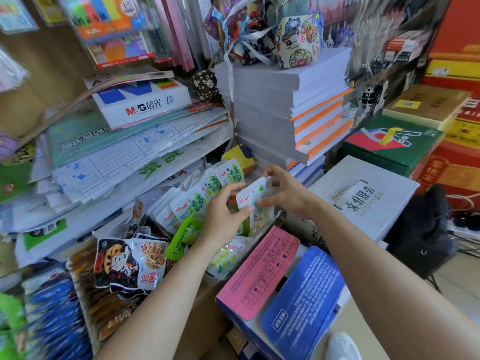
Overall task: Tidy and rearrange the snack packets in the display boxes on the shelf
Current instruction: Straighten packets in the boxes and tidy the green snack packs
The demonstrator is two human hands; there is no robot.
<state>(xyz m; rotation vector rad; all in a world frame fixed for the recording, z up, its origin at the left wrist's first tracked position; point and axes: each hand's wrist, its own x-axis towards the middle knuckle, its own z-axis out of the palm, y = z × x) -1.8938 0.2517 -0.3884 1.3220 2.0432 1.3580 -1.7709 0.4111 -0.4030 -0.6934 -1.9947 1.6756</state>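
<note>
A white-and-green snack packet (pixel 255 197) stands upright between both hands, over the clear display box (pixel 270 224). My left hand (pixel 226 214) pinches its left edge with thumb and fingers. My right hand (pixel 284 190) grips its top and right side. Behind it, a row of matching white-and-green packets (pixel 197 196) leans in the same box. Bright green packets (pixel 185 233) lie lower in the box. To the left, a dark lotus-root snack packet (pixel 130 263) tops a neighbouring pile.
Stacks of white paper (pixel 280 100) and notebooks rise behind the box. A paper ream box (pixel 141 102) sits on plastic sheets at left. A pink and blue carton (pixel 283 287) stands in front, a white gift box (pixel 363 196) to the right. Blue packets (pixel 54 315) fill the lower left.
</note>
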